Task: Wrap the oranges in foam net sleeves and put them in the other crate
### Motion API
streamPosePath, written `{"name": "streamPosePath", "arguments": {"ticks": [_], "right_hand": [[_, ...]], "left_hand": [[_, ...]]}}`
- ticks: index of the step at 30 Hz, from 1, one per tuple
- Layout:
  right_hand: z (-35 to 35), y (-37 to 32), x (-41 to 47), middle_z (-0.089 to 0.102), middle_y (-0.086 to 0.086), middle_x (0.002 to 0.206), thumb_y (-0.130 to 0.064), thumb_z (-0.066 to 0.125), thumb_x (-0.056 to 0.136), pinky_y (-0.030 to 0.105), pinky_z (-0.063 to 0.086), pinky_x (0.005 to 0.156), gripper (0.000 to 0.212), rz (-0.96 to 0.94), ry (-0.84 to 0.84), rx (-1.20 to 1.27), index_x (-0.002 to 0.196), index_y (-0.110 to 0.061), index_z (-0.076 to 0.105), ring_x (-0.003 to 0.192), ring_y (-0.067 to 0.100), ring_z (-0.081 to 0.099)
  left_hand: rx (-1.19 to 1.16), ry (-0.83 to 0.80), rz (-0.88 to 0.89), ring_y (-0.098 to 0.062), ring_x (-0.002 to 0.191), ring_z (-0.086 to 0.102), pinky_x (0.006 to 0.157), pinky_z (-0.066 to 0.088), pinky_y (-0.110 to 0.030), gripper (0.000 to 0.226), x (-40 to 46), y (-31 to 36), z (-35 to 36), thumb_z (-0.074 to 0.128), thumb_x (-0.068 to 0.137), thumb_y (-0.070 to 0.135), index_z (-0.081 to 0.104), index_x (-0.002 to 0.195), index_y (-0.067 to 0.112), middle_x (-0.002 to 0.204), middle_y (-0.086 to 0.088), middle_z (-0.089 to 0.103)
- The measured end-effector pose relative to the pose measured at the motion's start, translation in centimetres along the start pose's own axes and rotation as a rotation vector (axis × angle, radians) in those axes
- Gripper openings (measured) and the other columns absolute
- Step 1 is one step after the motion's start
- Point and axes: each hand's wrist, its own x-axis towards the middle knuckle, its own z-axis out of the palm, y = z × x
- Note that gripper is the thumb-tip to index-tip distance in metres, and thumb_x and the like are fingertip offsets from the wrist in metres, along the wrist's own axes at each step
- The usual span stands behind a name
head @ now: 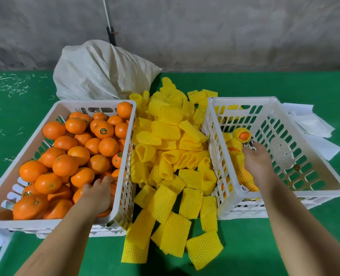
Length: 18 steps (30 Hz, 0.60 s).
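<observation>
Oranges [73,154] fill the white crate [4,196] on my left, bare, piled high; my left hand [98,193] is down in its near right corner, fingers curled over an orange, looks like a grip but fingertips are hidden, so can't say for sure; yellow foam sleeves [171,160] lie heaped on the green table [264,246] btwn the two crates; other crate [304,156] on my right holds a few wrapped oranges [242,135] along its left wall; right hand [256,158] is over them, fingers mostly straight, touching the wrapped ones, nothing gripped; white sack [97,72] stands behind the left crate.
</observation>
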Motion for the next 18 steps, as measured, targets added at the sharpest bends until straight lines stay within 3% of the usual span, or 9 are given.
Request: {"name": "streamPosePath", "arguments": {"ticks": [2,4,7,10,12,14,16,18], "right_hand": [[-0.2,-0.3,-0.5,0.054,0.010,0.148,-0.030,0.050,0.102,0.050,0.049,0.102,0.050,-0.085,0.037,-0.056,0.151,-0.021,0.045,0.119,0.033,0.060],[0.1,-0.9,-1.6,0.057,0.004,0.143,-0.027,0.050,0.103,0.039,0.052,0.088,0.043,-0.248,0.027,-0.113,0.145,-0.019,0.052,0.100,0.016,0.063],[1.8,-1.5,-4.9,0.060,0.000,0.134,-0.033,0.052,0.102,0.042,0.048,0.097,0.035,-0.616,-0.067,-0.298,0.134,-0.022,0.059,0.115,0.020,0.058],[4.8,-1.1,-9.6,0.057,-0.002,0.132,-0.046,0.050,0.096,0.047,0.041,0.099,0.027,-1.014,-0.134,-0.549,0.110,-0.031,0.068,0.126,0.026,0.044],[7.4,-0.2,-12.0,0.048,-0.004,0.149,-0.047,0.055,0.096,0.051,0.034,0.108,0.019,-0.960,-0.362,-0.573,0.106,-0.038,0.069,0.139,0.026,0.031],[9.9,0.9,-13.1,0.024,-0.003,0.167,-0.048,0.060,0.098,0.054,0.020,0.120,0.021,-0.642,-0.679,-0.625,0.117,-0.047,0.066,0.152,0.024,0.009],[11.6,1.8,-13.3,0.009,-0.003,0.172,-0.051,0.060,0.098,0.054,0.013,0.123,0.037,-0.391,-0.907,-0.707,0.135,-0.051,0.057,0.156,0.029,-0.003],[12.5,2.3,-13.6,0.012,-0.005,0.171,-0.051,0.059,0.099,0.049,0.015,0.122,0.047,-0.308,-1.009,-0.678,0.145,-0.042,0.053,0.156,0.031,0.002]], "left_hand": [[0.083,-0.028,-0.034,-0.034,0.130,0.049,0.106,0.047,-0.048,0.042,0.1,0.3,0.0,0.057,0.105,0.032,0.042,0.144,0.023,0.140,-0.007,0.043],[0.129,0.008,-0.085,-0.031,0.112,0.059,0.090,0.054,-0.043,0.034,-0.1,0.8,0.2,0.052,0.107,0.030,0.046,0.140,0.024,0.129,-0.007,0.037],[0.094,0.068,-0.065,-0.032,0.104,0.063,0.090,0.058,-0.045,0.029,-0.8,0.4,-0.2,0.050,0.107,0.029,0.047,0.135,0.023,0.126,-0.009,0.041],[-0.214,0.189,-0.051,-0.042,0.114,0.063,0.095,0.057,-0.057,0.047,-1.0,-0.8,-1.0,0.066,0.101,0.035,0.047,0.141,0.020,0.136,-0.014,0.057],[-0.558,0.336,-0.063,-0.042,0.126,0.060,0.101,0.054,-0.061,0.069,-1.6,-0.9,-1.8,0.075,0.095,0.044,0.044,0.152,0.019,0.144,-0.014,0.057],[-0.839,0.517,-0.037,-0.036,0.135,0.054,0.108,0.050,-0.059,0.077,-2.8,-0.2,-2.2,0.075,0.094,0.048,0.038,0.157,0.021,0.153,-0.011,0.050],[-1.000,0.648,0.034,-0.027,0.137,0.052,0.109,0.050,-0.048,0.078,-4.4,1.1,-2.5,0.073,0.095,0.051,0.033,0.159,0.028,0.157,-0.005,0.044],[-1.126,0.665,0.164,-0.015,0.131,0.058,0.100,0.054,-0.030,0.079,-6.0,2.6,-2.7,0.071,0.093,0.054,0.031,0.159,0.033,0.157,0.000,0.045]]}}
